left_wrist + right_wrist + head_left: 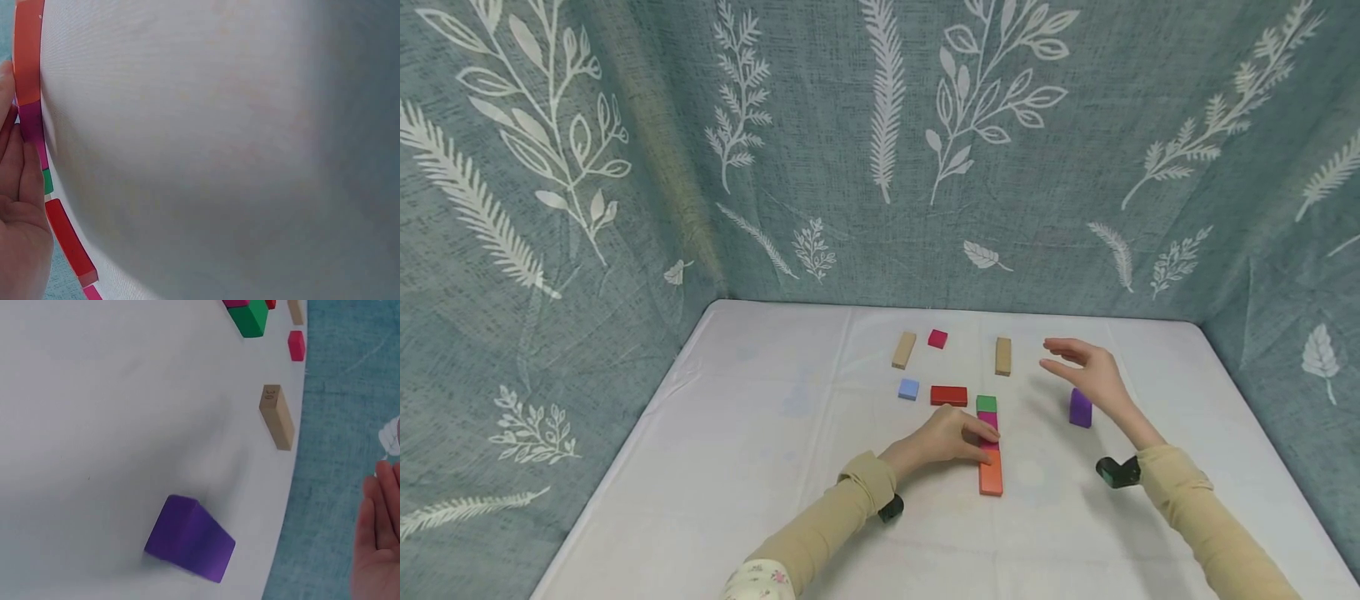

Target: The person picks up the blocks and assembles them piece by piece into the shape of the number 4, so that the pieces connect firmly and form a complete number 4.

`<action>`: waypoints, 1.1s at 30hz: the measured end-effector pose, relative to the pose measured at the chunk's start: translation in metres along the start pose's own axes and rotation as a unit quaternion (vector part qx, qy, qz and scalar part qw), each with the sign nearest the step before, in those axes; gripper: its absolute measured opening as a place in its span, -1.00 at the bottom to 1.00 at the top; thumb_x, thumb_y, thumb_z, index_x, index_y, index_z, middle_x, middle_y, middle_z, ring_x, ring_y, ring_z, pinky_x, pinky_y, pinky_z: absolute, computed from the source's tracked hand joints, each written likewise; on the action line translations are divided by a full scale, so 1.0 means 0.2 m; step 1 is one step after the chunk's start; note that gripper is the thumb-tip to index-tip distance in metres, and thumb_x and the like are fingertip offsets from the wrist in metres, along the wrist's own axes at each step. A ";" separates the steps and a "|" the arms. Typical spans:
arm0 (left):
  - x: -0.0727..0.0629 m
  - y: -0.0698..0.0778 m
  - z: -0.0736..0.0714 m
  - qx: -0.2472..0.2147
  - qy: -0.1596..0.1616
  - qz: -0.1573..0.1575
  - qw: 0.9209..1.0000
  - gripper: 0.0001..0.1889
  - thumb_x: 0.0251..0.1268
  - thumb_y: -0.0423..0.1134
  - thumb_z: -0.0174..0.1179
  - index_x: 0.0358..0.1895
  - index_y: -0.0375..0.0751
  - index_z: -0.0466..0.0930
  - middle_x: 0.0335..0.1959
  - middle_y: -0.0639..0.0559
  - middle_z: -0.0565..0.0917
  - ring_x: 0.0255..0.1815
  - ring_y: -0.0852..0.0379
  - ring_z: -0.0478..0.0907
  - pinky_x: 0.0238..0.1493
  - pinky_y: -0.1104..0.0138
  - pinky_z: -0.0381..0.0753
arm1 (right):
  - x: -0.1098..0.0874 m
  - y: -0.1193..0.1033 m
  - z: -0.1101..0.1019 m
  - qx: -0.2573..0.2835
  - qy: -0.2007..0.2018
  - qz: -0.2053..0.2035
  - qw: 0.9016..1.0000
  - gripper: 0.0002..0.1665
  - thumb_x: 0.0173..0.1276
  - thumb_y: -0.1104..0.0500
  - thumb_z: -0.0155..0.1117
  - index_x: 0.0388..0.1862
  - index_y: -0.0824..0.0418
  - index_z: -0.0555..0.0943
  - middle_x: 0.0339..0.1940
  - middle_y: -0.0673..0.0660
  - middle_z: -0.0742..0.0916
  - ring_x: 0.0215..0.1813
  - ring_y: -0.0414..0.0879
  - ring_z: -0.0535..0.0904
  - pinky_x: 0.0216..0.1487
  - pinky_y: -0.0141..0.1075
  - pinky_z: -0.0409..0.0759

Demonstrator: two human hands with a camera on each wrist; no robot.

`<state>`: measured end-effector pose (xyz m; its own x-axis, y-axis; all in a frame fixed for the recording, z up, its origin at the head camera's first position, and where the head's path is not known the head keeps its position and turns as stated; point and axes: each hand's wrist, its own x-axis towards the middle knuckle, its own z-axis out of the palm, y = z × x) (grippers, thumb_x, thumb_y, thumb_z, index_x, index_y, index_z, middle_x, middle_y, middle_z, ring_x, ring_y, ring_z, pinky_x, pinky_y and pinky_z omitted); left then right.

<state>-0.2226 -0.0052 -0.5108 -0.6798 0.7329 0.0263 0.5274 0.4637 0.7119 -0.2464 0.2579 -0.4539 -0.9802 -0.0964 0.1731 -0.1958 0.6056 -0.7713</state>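
A short row on the table has a green block (987,404), a magenta block (988,418) and an orange block (990,479) end to end. My left hand (946,435) reaches in from the left and pinches the magenta block, its thumb at the orange block's near end. The left wrist view shows these fingers along the side of the row, partly cut off by the frame edge. My right hand (1093,375) is raised above the table, fingers and thumb apart, with nothing between them. Below it stands a purple block (1081,409).
A dark red block (949,396) lies left of the green one, and a light blue block (908,389) farther left. Toward the back are two wooden blocks (904,350) and a small crimson block (937,338). Patterned curtains (850,250) enclose the white table.
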 end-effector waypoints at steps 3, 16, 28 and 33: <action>0.00 0.00 0.00 0.002 0.002 0.004 1.000 -0.65 0.05 -0.20 0.40 -0.02 -0.07 0.70 -0.03 0.16 0.72 0.06 0.36 0.58 0.03 0.63 0.48 | -0.01 0.01 -0.02 -0.001 0.011 0.001 1.000 -0.46 0.31 0.02 0.28 0.18 0.29 0.53 0.14 0.30 0.64 0.16 0.16 0.52 0.22 -0.09 0.47; -0.01 0.01 0.00 -0.009 0.001 -0.003 1.000 -0.64 0.06 -0.20 0.39 -0.01 -0.06 0.70 -0.02 0.16 0.71 0.05 0.35 0.58 0.01 0.61 0.50 | -0.08 0.08 -0.13 -0.018 0.049 0.028 0.998 -0.42 0.31 -0.05 0.25 0.19 0.28 0.53 0.16 0.35 0.61 -0.09 -0.67 0.38 -0.01 -0.77 0.37; -0.01 0.01 -0.01 -0.009 0.000 -0.005 1.000 -0.65 0.06 -0.20 0.40 -0.02 -0.06 0.70 -0.03 0.16 0.71 0.04 0.36 0.59 -0.01 0.62 0.49 | -0.15 0.12 -0.21 -0.047 0.094 0.066 0.992 -0.39 0.31 -0.09 0.25 0.17 0.31 0.54 0.13 0.37 0.61 -0.14 -0.69 0.34 -0.04 -0.76 0.41; 0.00 0.01 0.00 -0.013 -0.001 -0.007 1.000 -0.65 0.06 -0.20 0.40 -0.02 -0.06 0.70 -0.02 0.15 0.71 0.04 0.36 0.59 -0.01 0.63 0.48 | -0.18 0.15 -0.21 -0.040 0.100 0.087 0.990 -0.36 0.30 -0.10 0.25 0.17 0.33 0.53 0.13 0.37 0.62 -0.15 -0.67 0.33 -0.15 -0.80 0.37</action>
<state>-0.2218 -0.0058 -0.5093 -0.6857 0.7277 0.0151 0.5043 0.4600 0.7308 -0.2165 0.3122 -0.4568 -0.9715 0.1683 0.1668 -0.0145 0.6603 -0.7508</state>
